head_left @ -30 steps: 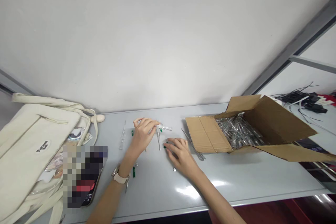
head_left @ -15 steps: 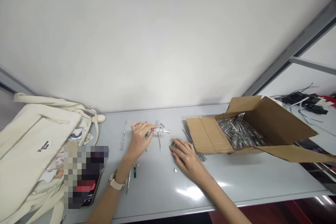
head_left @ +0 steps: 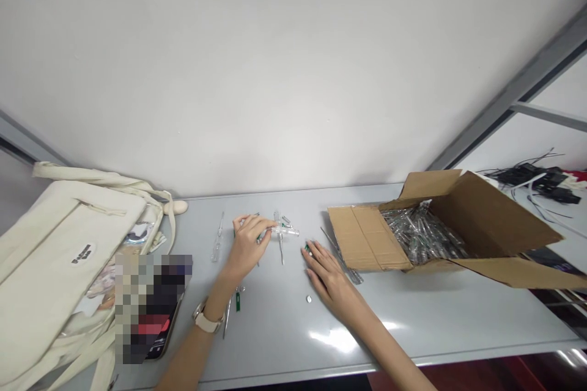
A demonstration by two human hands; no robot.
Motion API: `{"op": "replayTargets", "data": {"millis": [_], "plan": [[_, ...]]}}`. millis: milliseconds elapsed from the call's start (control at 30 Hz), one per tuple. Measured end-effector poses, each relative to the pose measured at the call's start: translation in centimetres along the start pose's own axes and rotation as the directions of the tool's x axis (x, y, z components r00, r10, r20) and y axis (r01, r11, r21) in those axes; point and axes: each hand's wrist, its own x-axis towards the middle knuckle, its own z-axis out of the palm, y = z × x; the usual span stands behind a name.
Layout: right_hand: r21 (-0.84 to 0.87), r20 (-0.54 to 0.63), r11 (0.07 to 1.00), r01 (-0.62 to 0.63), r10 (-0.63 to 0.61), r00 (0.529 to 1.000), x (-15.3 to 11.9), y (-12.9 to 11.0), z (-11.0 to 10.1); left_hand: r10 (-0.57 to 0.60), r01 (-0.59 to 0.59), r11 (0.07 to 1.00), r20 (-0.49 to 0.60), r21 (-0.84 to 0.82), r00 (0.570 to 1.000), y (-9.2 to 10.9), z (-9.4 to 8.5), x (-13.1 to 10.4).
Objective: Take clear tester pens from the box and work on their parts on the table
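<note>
Workshop: bench [head_left: 440, 317], carton [head_left: 355, 238] of parts [head_left: 422, 235]

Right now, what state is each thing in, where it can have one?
Left hand: pinching a clear tube
Right hand: fingers extended at a green piece, grip unclear
Cardboard box: open, flaps spread, holding clear tools
Leftmost clear tool: lying on the table
Small metal disc: lying on the table
Watch: strapped on
Phone: mostly pixelated, screen state unclear

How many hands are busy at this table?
2. The left hand holds a clear tube; the right hand is left of the box, its fingers at a small green piece. Neither hand is hidden.
</note>
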Motion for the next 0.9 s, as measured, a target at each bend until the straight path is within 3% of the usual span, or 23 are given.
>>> {"op": "replayTargets", "data": {"millis": [300,567,667,800,900], "plan": [[-0.004,0.065,1.0,0.001,-0.001,0.998,1.6,1.1,-0.1,-0.015,0.014,1.0,0.027,0.014,1.0,0.2,-0.2,0.1],[-0.085,-0.015,0.996,0.023,-0.024,1.0,2.6,1.7,0.4,-0.014,0.014,1.0,0.017,0.016,1.0,0.0,-0.2,0.1],[-0.059,-0.066,0.998,0.03,-0.034,0.997,1.6,0.7,-0.5,-0.013,0.013,1.0,0.014,0.021,1.0,0.0,-0.2,0.0],[0.025,-0.078,0.996,-0.088,0.09,0.993,-1.0,-2.0,-1.7,-0.01,0.009,1.0,0.021,0.018,1.0,-0.1,-0.1,0.0],[-0.034,-0.068,0.994,-0.102,0.1,0.993,-2.4,-3.6,-1.8,-0.009,0.008,1.0,0.022,0.016,1.0,-0.1,-0.1,0.0]]}}
